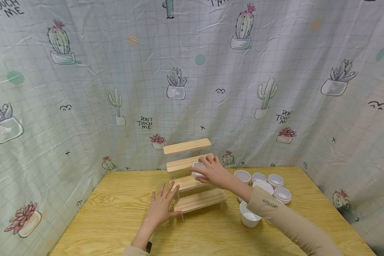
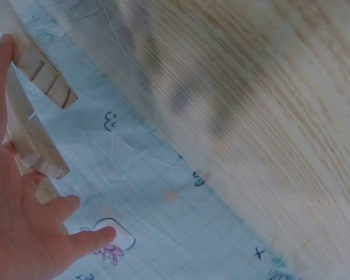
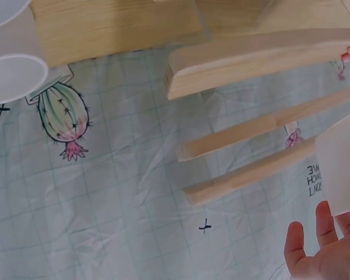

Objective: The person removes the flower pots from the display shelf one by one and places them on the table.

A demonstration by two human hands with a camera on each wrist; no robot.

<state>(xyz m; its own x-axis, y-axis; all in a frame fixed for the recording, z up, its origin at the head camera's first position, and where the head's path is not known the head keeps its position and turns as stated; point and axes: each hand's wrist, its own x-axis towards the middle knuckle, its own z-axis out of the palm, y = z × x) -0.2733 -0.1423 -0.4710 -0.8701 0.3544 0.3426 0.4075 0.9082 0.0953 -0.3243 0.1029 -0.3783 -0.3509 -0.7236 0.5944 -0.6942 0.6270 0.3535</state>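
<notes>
A tiered stand of pale wooden shelves point(image 1: 200, 201) stands on the table, its boards rising toward the back. My right hand point(image 1: 212, 171) holds a small white container point(image 1: 197, 169) above the stand's middle shelves. In the right wrist view, one plain white side of that container point(image 3: 341, 166) shows beside the fingertips point(image 3: 294, 236). At the stand's left end is my left hand point(image 1: 161, 206), its fingers spread and the thumb by the lowest board. The left wrist view has this hand point(image 2: 29, 227) against the board ends point(image 2: 46, 160).
Several white round containers point(image 1: 282, 193) are grouped on the table right of the stand, partly behind the right forearm. A deeper white cup point(image 1: 249, 217) stands nearest the front. Behind the wooden table point(image 1: 115, 209) hangs a cactus-print curtain point(image 1: 198, 117).
</notes>
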